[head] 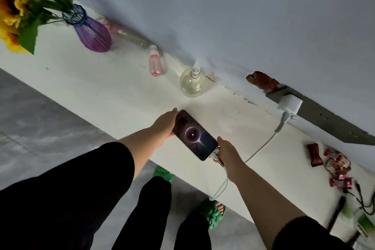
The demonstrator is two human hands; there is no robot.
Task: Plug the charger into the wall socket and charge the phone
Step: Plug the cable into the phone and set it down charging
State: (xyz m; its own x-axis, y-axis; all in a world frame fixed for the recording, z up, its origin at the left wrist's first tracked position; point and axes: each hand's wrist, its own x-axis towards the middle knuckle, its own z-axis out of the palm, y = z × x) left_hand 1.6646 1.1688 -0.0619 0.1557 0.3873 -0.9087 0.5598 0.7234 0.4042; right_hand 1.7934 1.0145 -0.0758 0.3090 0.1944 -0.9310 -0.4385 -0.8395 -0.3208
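The phone (195, 135) is held over the white table (113, 95), screen up, and shows a glowing charging ring. My left hand (164, 126) grips its far end. My right hand (227, 155) pinches the cable plug (214, 156) at the phone's near end, where it sits in the port. The pale cable (261, 147) runs from there up to the white charger block (289, 104), which is plugged into the grey socket strip (324, 115) on the wall. A loop of the cable hangs off the table edge under my right wrist.
Along the wall stand a purple vase (91, 33) with sunflowers, a pink bottle (155, 64) and a clear round pump bottle (193, 81). Red candy wrappers (336, 165) and black cables (363, 199) lie at the right. Grey floor and my green slippers (213, 214) are below.
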